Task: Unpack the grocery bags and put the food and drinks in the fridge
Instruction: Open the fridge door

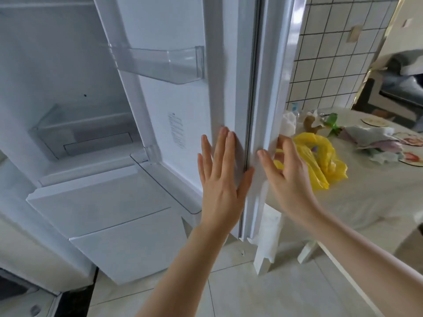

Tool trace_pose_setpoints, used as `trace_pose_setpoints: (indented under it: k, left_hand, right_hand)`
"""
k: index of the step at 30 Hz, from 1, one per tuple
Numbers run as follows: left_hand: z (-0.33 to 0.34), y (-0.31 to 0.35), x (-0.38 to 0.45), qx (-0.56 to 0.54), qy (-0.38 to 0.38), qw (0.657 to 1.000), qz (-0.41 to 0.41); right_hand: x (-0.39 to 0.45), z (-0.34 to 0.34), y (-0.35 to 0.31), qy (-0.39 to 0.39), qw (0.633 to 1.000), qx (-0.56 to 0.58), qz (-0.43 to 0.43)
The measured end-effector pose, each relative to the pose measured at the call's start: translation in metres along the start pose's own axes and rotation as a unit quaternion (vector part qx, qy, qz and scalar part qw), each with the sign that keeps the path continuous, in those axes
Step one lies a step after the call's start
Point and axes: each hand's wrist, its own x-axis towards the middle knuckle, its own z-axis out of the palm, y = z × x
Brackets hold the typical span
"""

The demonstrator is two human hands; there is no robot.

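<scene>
The fridge (68,88) stands open at the far left, its white inside lit, with a clear drawer (75,136) low at the back. The fridge door (183,110) is swung out towards the middle of the room, a clear door shelf (164,62) fixed high on its inner face and another at its lower edge. The left hand (220,165) lies flat against the inner side of the door's edge, fingers straight and spread, holding nothing. The right hand (286,170) is at the outer side of the same edge, fingers loosely bent round it, thumb towards the seal. Just beyond that hand a yellow grocery bag (320,163) sits crumpled near the left edge of the worktop (366,202), which is covered in a pale cloth. Further right, towards the far edge, lie a white bag (289,123) and some crumpled wrappings (377,143).
</scene>
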Motion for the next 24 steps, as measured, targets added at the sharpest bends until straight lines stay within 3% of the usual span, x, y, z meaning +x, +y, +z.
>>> trace_pose_setpoints:
  k: [10, 18, 24]
  left_hand:
    - [0.073, 0.016, 0.031, 0.007, 0.058, 0.998, -0.008]
    - [0.095, 0.025, 0.029, 0.071, 0.137, 0.988, -0.032]
    - [0.108, 0.04, 0.023, 0.092, 0.172, 0.976, -0.098]
  right_hand:
    - [0.03, -0.009, 0.07, 0.015, 0.996, 0.079, 0.045]
    - [0.034, -0.015, 0.104, -0.106, 0.985, 0.129, 0.034]
    - [0.042, -0.026, 0.109, -0.188, 0.967, 0.168, 0.039]
